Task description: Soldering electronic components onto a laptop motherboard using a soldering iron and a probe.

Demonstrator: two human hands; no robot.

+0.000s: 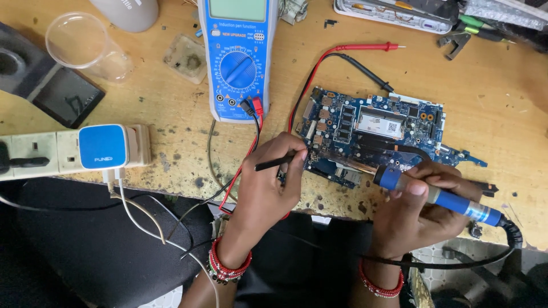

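- The left hand (pixel 268 179) pinches a thin black tool (pixel 277 163), probably tweezers or a probe, though the view is too small to be sure; its tip rests at the left edge of the blue circuit board (pixel 377 137).
- The right hand (pixel 419 211) is closed around a blue-handled soldering iron (pixel 439 197), whose front end lies on the board's lower edge; the tip itself is hidden.
- The board lies flat on the wooden bench (pixel 502 114), near its front edge.
- This looks like rework on a point at the board's lower left; the next move calls for bringing the iron's tip to where the black tool holds, with both hands steady.
- Behind the hands stands a blue multimeter (pixel 238 63), its red and black leads (pixel 342 54) curling past the board.
- Far left sits a power strip (pixel 34 154) with a blue-and-white charger (pixel 103 146).
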